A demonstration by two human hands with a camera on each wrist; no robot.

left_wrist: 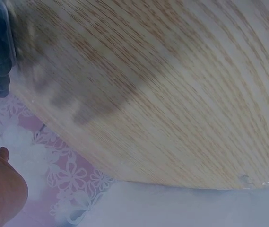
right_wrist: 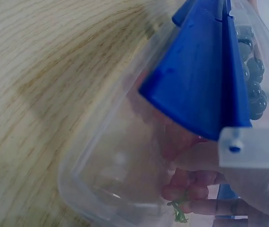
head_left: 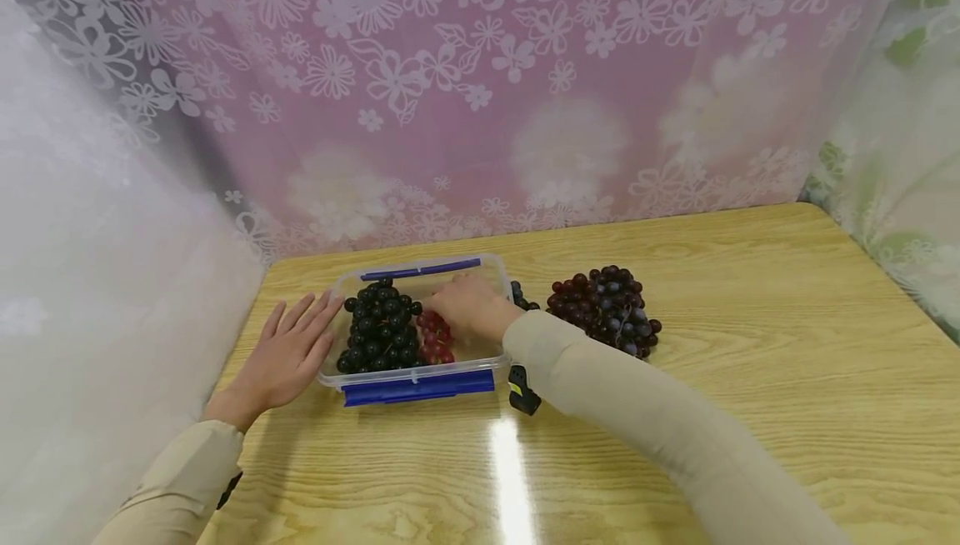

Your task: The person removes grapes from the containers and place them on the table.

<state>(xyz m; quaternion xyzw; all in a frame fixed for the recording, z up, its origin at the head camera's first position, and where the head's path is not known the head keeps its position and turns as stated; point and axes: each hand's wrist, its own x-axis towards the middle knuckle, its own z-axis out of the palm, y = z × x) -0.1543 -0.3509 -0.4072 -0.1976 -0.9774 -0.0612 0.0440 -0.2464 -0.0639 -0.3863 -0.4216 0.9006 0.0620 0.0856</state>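
Observation:
A clear plastic container (head_left: pixel 457 366) with blue clip flaps stands on the table. In its left part lies a bunch of black grapes (head_left: pixel 378 328). My right hand (head_left: pixel 468 303) reaches inside, its fingers around a small bunch of red grapes (head_left: pixel 435 337) beside the black ones. Through the clear wall in the right wrist view, red grapes (right_wrist: pixel 186 184) show between thumb and fingers, with a green stem bit (right_wrist: pixel 178 212) below. My left hand (head_left: pixel 288 353) has its fingers spread and straight at the container's left rim; only part of it shows in the left wrist view.
Right of the container lie dark red and purple grapes (head_left: pixel 611 312). A few dark grapes (head_left: pixel 521 295) are partly hidden behind my right wrist. The wooden table (head_left: pixel 750 328) meets a pink flowered curtain (head_left: pixel 487 112) at the back and a white curtain (head_left: pixel 90 278) at the left.

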